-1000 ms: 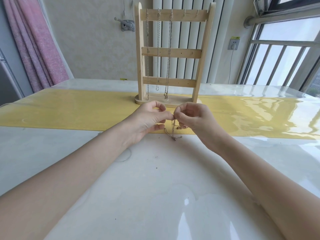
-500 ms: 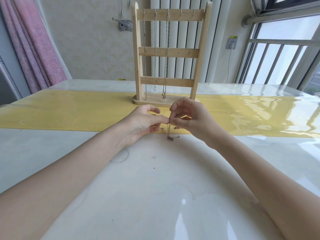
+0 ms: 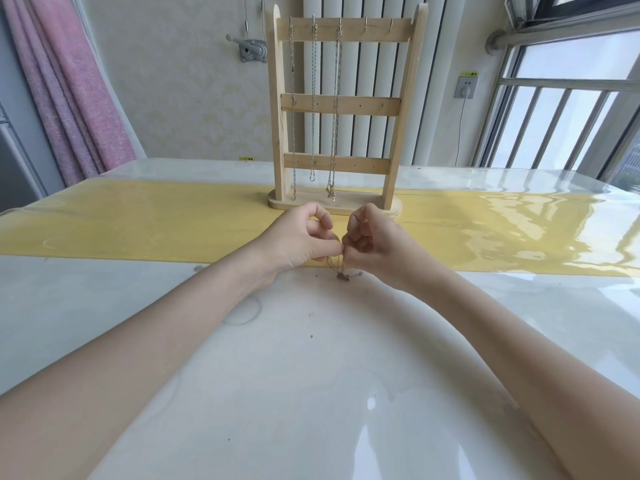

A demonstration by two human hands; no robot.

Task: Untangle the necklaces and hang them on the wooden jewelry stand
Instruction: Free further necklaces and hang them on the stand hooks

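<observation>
Pinching the chain (image 3: 341, 268) between left hand (image 3: 301, 239) and right hand (image 3: 372, 242), knot dangling below; stand (image 3: 341, 109) straight ahead, behind.

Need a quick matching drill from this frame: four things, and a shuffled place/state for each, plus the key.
Things:
1. tangled chain
2. wooden stand
3. yellow runner
4. wall socket

Places/states:
A. lies flat across the table
B. pinched by both hands, its end on the table
C. on the wall, cord plugged in
D. upright, three chains hanging from its top bar

Pairs: 1-B, 2-D, 3-A, 4-C. The left hand and right hand meet at the chain.
</observation>
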